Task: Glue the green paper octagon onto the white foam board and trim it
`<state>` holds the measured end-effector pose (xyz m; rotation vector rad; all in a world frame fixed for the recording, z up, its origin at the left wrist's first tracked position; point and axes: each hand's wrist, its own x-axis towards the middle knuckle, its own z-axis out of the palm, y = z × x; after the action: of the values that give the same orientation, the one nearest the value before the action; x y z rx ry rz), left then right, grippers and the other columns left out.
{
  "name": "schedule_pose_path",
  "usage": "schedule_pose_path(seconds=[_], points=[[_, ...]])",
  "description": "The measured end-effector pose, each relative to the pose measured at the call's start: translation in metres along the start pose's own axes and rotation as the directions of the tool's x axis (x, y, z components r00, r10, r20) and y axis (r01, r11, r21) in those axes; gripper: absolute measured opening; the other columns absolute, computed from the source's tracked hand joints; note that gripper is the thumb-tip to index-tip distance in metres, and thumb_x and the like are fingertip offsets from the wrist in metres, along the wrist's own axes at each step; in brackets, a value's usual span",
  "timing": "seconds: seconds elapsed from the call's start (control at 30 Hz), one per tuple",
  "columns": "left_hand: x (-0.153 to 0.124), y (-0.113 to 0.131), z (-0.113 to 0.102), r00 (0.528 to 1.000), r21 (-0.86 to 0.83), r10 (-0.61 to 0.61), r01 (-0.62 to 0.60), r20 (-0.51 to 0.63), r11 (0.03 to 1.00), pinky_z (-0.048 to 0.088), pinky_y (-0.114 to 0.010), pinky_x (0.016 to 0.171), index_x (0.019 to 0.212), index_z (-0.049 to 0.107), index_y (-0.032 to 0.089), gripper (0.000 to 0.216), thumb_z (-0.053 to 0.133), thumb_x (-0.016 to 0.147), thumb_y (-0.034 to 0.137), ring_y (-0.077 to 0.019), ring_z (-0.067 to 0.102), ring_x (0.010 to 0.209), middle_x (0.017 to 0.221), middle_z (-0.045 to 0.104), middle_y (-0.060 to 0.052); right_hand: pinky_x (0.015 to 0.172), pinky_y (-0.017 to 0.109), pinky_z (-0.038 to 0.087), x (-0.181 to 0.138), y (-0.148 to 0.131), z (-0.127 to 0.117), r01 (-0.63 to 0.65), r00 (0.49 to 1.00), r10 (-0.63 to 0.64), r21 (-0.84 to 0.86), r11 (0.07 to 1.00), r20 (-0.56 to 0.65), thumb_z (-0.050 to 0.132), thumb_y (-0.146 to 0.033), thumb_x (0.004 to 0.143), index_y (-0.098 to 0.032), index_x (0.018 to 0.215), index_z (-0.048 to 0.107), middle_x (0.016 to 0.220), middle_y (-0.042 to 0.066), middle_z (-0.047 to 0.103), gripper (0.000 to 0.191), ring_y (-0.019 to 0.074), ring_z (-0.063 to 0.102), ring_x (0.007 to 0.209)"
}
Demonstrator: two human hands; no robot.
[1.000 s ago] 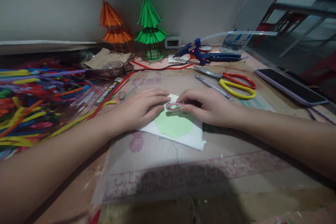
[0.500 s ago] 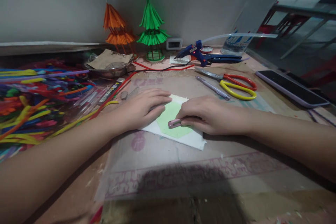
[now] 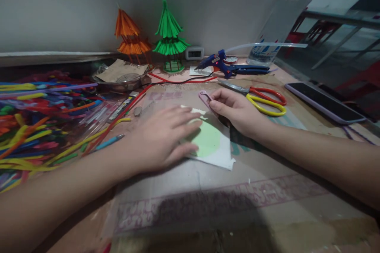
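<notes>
My left hand [image 3: 166, 136] is spread flat, slightly blurred, over the left part of a white sheet [image 3: 225, 158]. On that sheet lies a light green, many-sided piece [image 3: 208, 140], partly covered by my fingers. My right hand [image 3: 233, 106] pinches a small pinkish-purple slotted tool [image 3: 204, 97], raised near the sheet's far edge; its exact kind is unclear. Just behind this hand are scissors [image 3: 265, 104] with red and yellow handles.
Colourful pipe cleaners [image 3: 32, 126] crowd the left. Orange [image 3: 132, 35] and green [image 3: 170, 33] tower models stand at the back, near a glue gun [image 3: 216, 63] and pliers [image 3: 252, 70]. Rightward are a phone [image 3: 325, 102] and a large bottle [image 3: 270, 35].
My right hand has lifted the pinkish-purple tool off the green piece and moved it away from me. My left hand's fingers have spread, and the hand has come slightly nearer. The view has shifted slightly.
</notes>
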<state>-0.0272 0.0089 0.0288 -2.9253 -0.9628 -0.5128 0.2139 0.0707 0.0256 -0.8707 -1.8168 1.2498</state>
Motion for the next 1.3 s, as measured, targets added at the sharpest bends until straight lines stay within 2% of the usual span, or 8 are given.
schedule_pose_path(seconds=[0.07,0.17,0.43,0.6,0.77,1.03,1.17,1.3], points=[[-0.002,0.008,0.003,0.985,-0.099,0.107,-0.094,0.134,0.991,0.031,-0.054,0.125,0.153,0.050,0.019,0.066,0.042,0.104,0.062,-0.0342,0.042,0.151,0.162,0.046,-0.016,0.049,0.024,0.030,0.001,0.001,0.000,-0.028,1.000,0.028,0.017,0.999,0.001,0.066,-0.040,0.094,-0.021,0.092,0.056,0.068,-0.008,0.049,0.022,0.0085,0.038,0.053],[-0.003,0.010,0.009,0.965,-0.141,0.071,-0.036,0.254,0.989,0.026,-0.059,0.127,0.161,0.037,0.017,0.078,0.037,0.102,0.069,-0.0372,0.030,0.156,0.168,0.033,-0.016,0.047,0.024,0.029,0.001,0.000,0.000,-0.042,0.999,0.042,0.049,0.998,0.004,0.067,-0.041,0.093,-0.020,0.091,0.056,0.066,-0.008,0.048,0.024,0.0080,0.038,0.051],[-0.006,0.005,0.014,0.960,-0.060,-0.104,0.124,0.259,0.990,0.021,-0.062,0.128,0.164,0.029,0.010,0.094,0.038,0.098,0.077,-0.0397,0.022,0.159,0.171,0.021,-0.022,0.044,0.024,0.027,0.008,0.008,-0.002,-0.113,0.990,0.126,0.190,0.975,-0.056,0.073,-0.044,0.088,-0.022,0.088,0.056,0.065,-0.007,0.052,0.028,0.0090,0.041,0.050],[-0.007,0.006,0.014,0.977,-0.056,-0.027,0.040,0.213,0.998,0.014,-0.065,0.129,0.162,0.034,0.026,0.073,0.047,0.102,0.064,-0.0378,0.017,0.160,0.172,0.026,-0.010,0.038,0.023,0.026,0.010,0.011,-0.005,-0.134,0.989,0.146,0.315,0.939,-0.014,0.076,-0.049,0.085,-0.023,0.088,0.053,0.061,-0.008,0.051,0.035,0.0084,0.039,0.042],[-0.007,0.005,0.013,0.990,-0.075,-0.065,0.075,0.129,0.994,0.025,-0.063,0.127,0.161,0.032,0.019,0.082,0.052,0.098,0.067,-0.0387,0.028,0.157,0.170,0.028,-0.020,0.035,0.020,0.029,0.009,0.008,-0.005,-0.130,0.991,0.126,0.383,0.914,0.036,0.074,-0.048,0.087,-0.024,0.091,0.050,0.061,-0.009,0.052,0.034,0.0082,0.041,0.041],[-0.004,0.004,0.005,0.991,-0.167,-0.114,0.125,0.074,0.978,0.045,-0.057,0.116,0.153,0.044,0.016,0.077,0.055,0.096,0.067,-0.0378,0.054,0.140,0.152,0.055,-0.021,0.035,0.018,0.030,0.009,0.008,-0.005,-0.135,0.985,0.164,0.372,0.918,-0.047,0.071,-0.044,0.091,-0.024,0.090,0.051,0.064,-0.008,0.052,0.028,0.0080,0.042,0.044],[-0.003,0.002,0.005,0.993,-0.198,-0.100,0.111,0.063,0.974,0.044,-0.055,0.116,0.148,0.049,0.017,0.071,0.059,0.095,0.063,-0.0362,0.055,0.137,0.147,0.059,-0.018,0.037,0.018,0.033,0.010,0.010,-0.005,-0.100,0.988,0.132,0.328,0.939,-0.076,0.073,-0.044,0.089,-0.023,0.092,0.053,0.062,-0.008,0.052,0.029,0.0078,0.043,0.045],[-0.003,0.001,0.006,0.996,-0.205,-0.040,0.055,0.076,0.977,0.037,-0.058,0.121,0.149,0.049,0.015,0.074,0.064,0.093,0.062,-0.0368,0.048,0.144,0.152,0.055,-0.019,0.036,0.018,0.032,0.012,0.012,-0.005,-0.084,0.986,0.119,0.275,0.958,-0.114,0.075,-0.048,0.087,-0.023,0.092,0.055,0.059,-0.009,0.051,0.033,0.0078,0.042,0.044]])
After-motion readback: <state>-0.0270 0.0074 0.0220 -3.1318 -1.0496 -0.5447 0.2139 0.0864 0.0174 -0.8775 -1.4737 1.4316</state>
